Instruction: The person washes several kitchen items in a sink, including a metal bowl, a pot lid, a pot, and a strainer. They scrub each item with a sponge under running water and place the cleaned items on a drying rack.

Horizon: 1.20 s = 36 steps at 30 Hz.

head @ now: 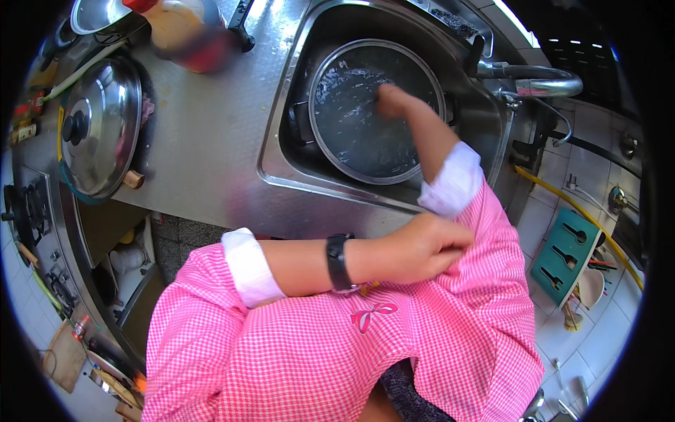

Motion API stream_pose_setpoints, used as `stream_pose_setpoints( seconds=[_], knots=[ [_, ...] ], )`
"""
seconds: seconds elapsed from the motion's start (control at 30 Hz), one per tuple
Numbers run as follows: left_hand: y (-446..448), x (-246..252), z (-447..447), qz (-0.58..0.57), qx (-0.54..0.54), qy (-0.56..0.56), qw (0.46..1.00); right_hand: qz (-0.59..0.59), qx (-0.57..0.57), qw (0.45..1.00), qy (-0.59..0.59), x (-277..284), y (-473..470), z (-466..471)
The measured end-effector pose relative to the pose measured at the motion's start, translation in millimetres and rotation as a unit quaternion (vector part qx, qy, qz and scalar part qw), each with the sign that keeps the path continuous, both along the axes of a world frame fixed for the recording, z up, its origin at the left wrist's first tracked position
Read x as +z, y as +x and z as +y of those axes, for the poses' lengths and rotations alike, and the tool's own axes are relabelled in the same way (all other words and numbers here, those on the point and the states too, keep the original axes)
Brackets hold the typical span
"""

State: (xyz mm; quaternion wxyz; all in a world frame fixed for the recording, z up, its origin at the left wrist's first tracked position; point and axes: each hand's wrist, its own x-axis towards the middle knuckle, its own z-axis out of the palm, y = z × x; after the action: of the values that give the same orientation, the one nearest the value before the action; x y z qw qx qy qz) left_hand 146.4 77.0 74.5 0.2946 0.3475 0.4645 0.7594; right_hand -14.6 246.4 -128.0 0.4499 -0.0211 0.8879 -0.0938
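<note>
A large metal pot (pixel 376 179) of cloudy, rippling water (pixel 358 126) stands in a stainless steel sink (pixel 295 63). My right hand (pixel 393 101) dips into this water, its fingers under the surface, so whether they hold anything is hidden. Across my front, my left hand (pixel 430 248), with a black watch (pixel 337 261) on its wrist, pinches the pink gingham right sleeve (pixel 485 232) near the elbow. White cuffs are folded back on both forearms.
Over the sink's right side reaches a metal faucet (pixel 548 84). A domed lid (pixel 103 126) with a black knob sits at the counter's left. Bottles (pixel 179 31) stand at the back left. A teal utensil holder (pixel 564 256) and a yellow hose (pixel 575 203) are against the right tiles.
</note>
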Motion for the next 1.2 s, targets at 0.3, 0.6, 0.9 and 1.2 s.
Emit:
stream_pose_setpoints(
  seconds=[0.3,0.6,0.9,1.2],
  knots=[
    [40,-16,-35,-0.422,-0.38,0.144,0.811,0.036,-0.679,0.61,-0.407,-27,-19,39],
    [-28,-22,-31,0.15,0.008,-0.072,0.986,0.224,0.177,0.955,-0.084,-33,61,-15],
    [-60,-105,-101,0.225,0.333,-0.481,0.779,-0.059,0.382,0.915,0.115,-10,79,16],
    [-28,-107,-83,0.067,0.374,-0.465,0.799,-0.078,0.259,0.959,-0.089,-4,99,-48]
  ],
)
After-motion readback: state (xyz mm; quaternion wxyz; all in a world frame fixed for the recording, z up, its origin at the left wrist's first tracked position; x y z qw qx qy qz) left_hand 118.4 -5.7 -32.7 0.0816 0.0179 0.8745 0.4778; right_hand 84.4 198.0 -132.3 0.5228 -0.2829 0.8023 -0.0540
